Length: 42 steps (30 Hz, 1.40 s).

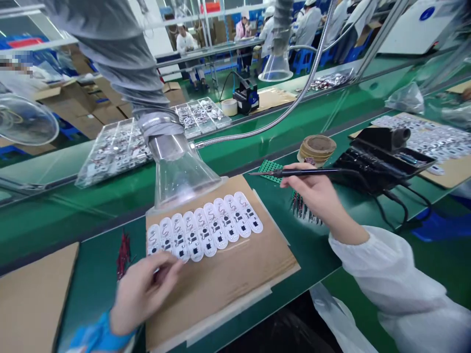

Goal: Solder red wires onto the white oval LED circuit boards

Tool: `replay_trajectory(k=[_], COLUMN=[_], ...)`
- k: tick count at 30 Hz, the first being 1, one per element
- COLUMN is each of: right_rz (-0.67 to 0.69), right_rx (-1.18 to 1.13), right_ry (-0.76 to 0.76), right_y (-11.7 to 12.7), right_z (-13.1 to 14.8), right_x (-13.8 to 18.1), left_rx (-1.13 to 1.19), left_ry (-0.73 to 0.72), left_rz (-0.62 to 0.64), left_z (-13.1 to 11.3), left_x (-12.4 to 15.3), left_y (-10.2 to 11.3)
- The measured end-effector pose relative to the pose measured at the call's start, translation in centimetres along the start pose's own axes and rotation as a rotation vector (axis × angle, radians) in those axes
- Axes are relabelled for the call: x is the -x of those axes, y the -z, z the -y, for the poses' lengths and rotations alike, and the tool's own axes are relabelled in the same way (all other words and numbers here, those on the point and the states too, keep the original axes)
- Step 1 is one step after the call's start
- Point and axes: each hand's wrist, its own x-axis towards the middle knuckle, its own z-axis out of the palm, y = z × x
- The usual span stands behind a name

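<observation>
Closest in is the left hand (pixel 145 294), bottom left and pretty blurred; its fingers (pixel 165 267) are curled together right at the left end of a row of white circuit boards (pixel 206 228), but I can't tell if they're pinching anything; that row sits on a cardboard sheet (pixel 235 289) on the green bench mat (pixel 91 274); a bunch of red-wired parts (pixel 124 255) lies just left of the cardboard; the right hand (pixel 312 189), in a white sleeve (pixel 382 274), pinches a black soldering iron (pixel 305 172) pen-style, tip pointing left, right by a small green circuit board (pixel 270 170); dark leaded parts (pixel 303 208) lie under the hand; a clear fume hood (pixel 180 171) hangs over the boards; a black soldering station (pixel 375 157) sits to the right; trays of boards (pixel 114 152) are upper left; co-workers (pixel 186 49) sit along the top.
</observation>
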Motion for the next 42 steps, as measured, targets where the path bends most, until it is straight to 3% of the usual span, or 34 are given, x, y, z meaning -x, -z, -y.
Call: replay_trajectory(k=[3,6,10,13,20,27,42], right_rz=[-0.025,-0.104,-0.033,0.03,0.126,0.183,0.224], right_rx=[0.052,0.095,0.077,0.085,0.153,0.214,0.235], right_ry=[0.039,0.11,0.068,0.056,0.064,0.061,0.054], right_y=[-1.5,-1.7,-0.9,-0.5,-0.2,-0.1,-0.3], right_z=[-1.0,-2.2,-2.8,-2.9,-3.0,-3.1,-2.7], right_x=[0.3,1.6,2.8,3.0,3.0,3.3,3.0], left_rx=[0.076,0.075,0.094,0.111,0.147,0.136,0.141], left_ry=[-0.077,-0.066,-0.041,-0.005,0.061,0.133,0.072], left_rz=[-0.019,-0.106,-0.184,-0.174,-0.156,-0.049,-0.047], left_z=[-1.2,-1.8,-0.9,-0.3,-0.3,0.1,0.3], left_x=[-3.4,-5.5,-5.7,-5.2,-5.2,-4.8,-4.9], left_y=[-3.5,-5.7,-7.7,-8.5,-8.2,-8.1,-8.3])
